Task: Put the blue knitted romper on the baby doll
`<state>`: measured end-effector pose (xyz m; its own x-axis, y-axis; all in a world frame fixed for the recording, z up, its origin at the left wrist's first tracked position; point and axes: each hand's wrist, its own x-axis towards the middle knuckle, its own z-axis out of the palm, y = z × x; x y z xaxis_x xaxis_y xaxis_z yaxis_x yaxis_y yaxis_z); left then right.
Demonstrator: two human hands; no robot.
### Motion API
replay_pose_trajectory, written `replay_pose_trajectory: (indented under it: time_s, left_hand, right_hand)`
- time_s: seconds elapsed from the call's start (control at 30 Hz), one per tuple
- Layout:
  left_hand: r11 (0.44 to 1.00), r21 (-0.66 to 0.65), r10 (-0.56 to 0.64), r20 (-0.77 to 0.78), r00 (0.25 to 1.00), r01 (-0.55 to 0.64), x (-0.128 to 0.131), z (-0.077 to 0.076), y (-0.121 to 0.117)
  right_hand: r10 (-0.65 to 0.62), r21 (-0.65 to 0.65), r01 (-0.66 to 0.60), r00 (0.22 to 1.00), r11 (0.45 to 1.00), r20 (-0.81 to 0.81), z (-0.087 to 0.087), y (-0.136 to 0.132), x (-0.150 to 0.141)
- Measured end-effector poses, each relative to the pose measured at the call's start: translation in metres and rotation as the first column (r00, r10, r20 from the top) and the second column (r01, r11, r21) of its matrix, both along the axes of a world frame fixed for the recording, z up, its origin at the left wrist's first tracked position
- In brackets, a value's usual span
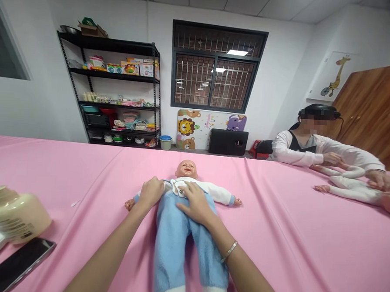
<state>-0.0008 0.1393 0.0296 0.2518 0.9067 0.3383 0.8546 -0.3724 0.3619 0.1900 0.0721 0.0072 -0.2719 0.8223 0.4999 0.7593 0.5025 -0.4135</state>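
A baby doll [186, 168] lies on its back in the middle, head away from me and arms spread. It wears a blue and white outfit [172, 232] with white sleeves and white cuffs at the legs. My left hand [151, 191] is closed on the outfit's edge by the doll's shoulder, on the left side of the picture; its fingertips are partly hidden. Across the doll's chest rests my right hand [196, 202], fingers apart and flat on the cloth, partly covering the animal patch [177, 188]. A bracelet [229, 251] circles my right wrist.
A pink cloth [108, 172] covers the table. At left stand a pump bottle [19, 215] and a phone [17, 263]. Another person [303, 143] sits at right, handling a second doll [349, 189]. Shelves [110, 74] stand behind.
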Motion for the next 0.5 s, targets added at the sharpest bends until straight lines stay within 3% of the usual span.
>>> replay_pose_trajectory:
  time_s: [0.07,0.13,0.2,0.3,0.4,0.5]
  left_hand:
    - [0.996,-0.013,0.088,-0.006,0.996,-0.088,0.004,0.0,-0.002]
    - [0.993,-0.08,0.092,0.083,0.992,-0.085,0.012,-0.003,-0.006]
    - [0.995,-0.096,0.047,0.252,0.967,-0.023,0.022,-0.011,-0.01]
    - [0.998,0.021,-0.059,0.539,0.84,0.056,0.04,-0.032,-0.017]
    - [0.991,0.13,-0.075,0.669,0.739,-0.017,0.052,-0.054,-0.023]
    - [0.999,0.044,-0.021,0.749,0.662,-0.018,0.054,-0.068,-0.022]
  right_hand:
    - [0.005,-0.115,0.004,0.996,0.993,0.084,-0.009,-0.001,-0.004]
    - [0.013,-0.177,0.006,0.994,0.984,0.108,-0.017,0.0,-0.005]
    - [0.023,-0.202,-0.003,0.995,0.979,0.098,-0.022,0.001,-0.004]
    - [0.023,-0.214,-0.008,0.997,0.977,0.069,-0.025,0.0,-0.001]
    - [0.049,-0.242,-0.025,0.995,0.97,0.092,-0.015,0.001,-0.001]
    - [0.028,-0.182,-0.015,0.997,0.983,0.069,0.011,0.009,-0.018]
